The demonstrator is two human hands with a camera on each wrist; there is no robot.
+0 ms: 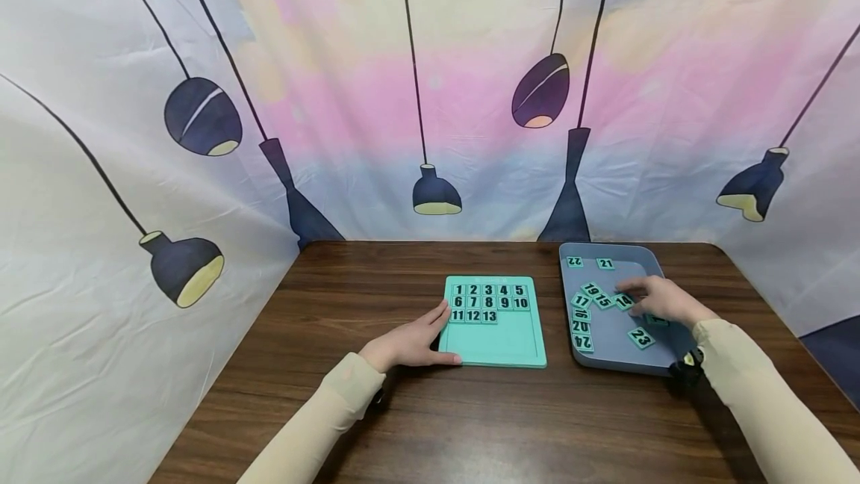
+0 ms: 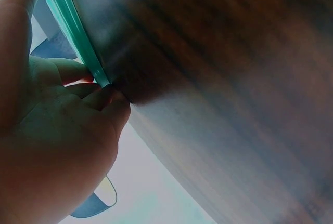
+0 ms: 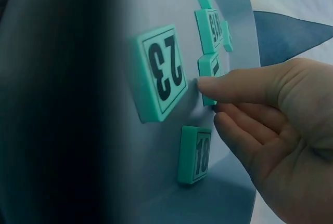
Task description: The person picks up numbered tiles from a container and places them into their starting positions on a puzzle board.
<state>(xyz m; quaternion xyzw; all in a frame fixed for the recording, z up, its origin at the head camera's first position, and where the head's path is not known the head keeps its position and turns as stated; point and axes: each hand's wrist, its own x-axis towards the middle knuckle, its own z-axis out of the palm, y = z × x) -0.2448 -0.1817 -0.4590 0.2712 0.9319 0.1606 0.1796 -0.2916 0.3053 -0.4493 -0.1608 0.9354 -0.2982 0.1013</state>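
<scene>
A teal square number board (image 1: pixel 493 346) lies on the table, with number tiles 1 to 13 in rows across its upper part. My left hand (image 1: pixel 411 338) holds the board's near-left corner, thumb on the front edge and fingers against the left edge; the left wrist view shows the fingers bent at the rim (image 2: pixel 78 31). Over the grey-blue tray, my right hand (image 1: pixel 665 299) pinches a teal number tile (image 1: pixel 623 301) between thumb and fingers. In the right wrist view the thumb partly covers that tile (image 3: pixel 209 64). Tile 23 (image 3: pixel 165 72) and tile 18 (image 3: pixel 195 155) lie close by.
The grey-blue tray (image 1: pixel 621 358) stands right of the board, its rim raised. Several loose tiles lie in it, including 22 (image 1: pixel 574 262) and 21 (image 1: pixel 605 264) at the back and a column along its left side. A lamp-patterned cloth (image 1: pixel 363 193) hangs behind the brown table (image 1: pixel 336 282).
</scene>
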